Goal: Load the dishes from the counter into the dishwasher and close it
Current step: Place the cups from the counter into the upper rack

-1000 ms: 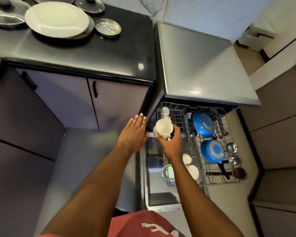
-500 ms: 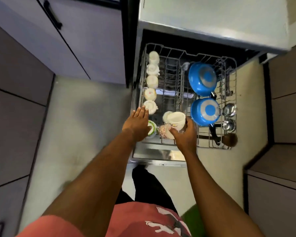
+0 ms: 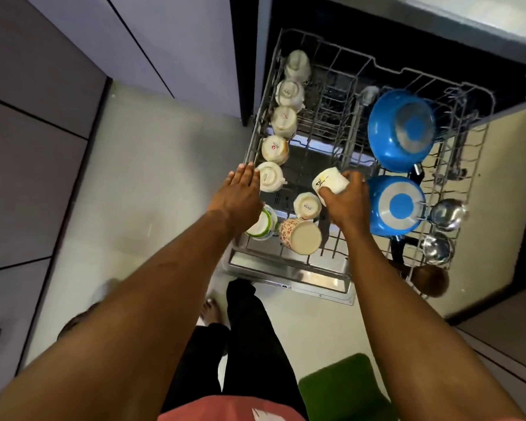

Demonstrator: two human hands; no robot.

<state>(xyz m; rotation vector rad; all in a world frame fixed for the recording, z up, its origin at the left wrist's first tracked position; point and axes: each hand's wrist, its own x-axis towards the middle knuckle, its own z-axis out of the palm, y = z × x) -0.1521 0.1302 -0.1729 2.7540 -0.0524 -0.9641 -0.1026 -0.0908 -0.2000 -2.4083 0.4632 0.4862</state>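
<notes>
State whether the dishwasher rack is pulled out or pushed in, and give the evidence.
Pulled out. The rack stands forward of the dark opening, over the lowered door, cups and pans visible from above.

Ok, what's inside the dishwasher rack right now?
Upturned white cups line the rack's left side, with a patterned mug and two blue pans. The left hand's wrist hides part of a green-rimmed dish; the right hand holds another cup above.

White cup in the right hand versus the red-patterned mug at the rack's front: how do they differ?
The white ceramic cup is nearly plain, with one small mark; the red-patterned cream mug is covered in red print. The right hand grips the white cup over the wire rack; the patterned mug rests in it, untouched. Both are tilted.
</notes>
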